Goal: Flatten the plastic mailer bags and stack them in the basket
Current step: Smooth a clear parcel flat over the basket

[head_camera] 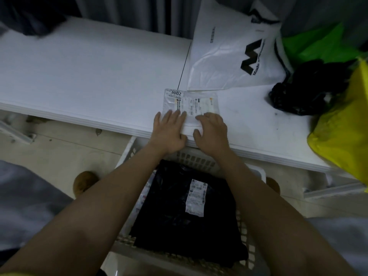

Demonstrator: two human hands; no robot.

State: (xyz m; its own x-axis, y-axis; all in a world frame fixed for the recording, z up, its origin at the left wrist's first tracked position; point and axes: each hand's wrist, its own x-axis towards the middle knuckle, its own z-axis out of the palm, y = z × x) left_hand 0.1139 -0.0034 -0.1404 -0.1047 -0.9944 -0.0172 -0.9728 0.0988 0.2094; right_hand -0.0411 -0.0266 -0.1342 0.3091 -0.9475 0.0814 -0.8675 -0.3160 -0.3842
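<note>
At centre frame I have both palms on the small white mailer [190,108] at the table's [89,76] near edge: my left hand [169,132] lies flat with straight fingers, my right hand [212,132] presses with fingers slightly bent, gripping nothing. Below, the basket [127,154] holds a black mailer [169,216]; upper right lie a big white bag [225,62], a crumpled black bag [310,90] and a yellow bag [342,126].

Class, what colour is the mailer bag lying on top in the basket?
Black, with a white shipping label; the bag shows best in the head view, inside the white basket.
</note>
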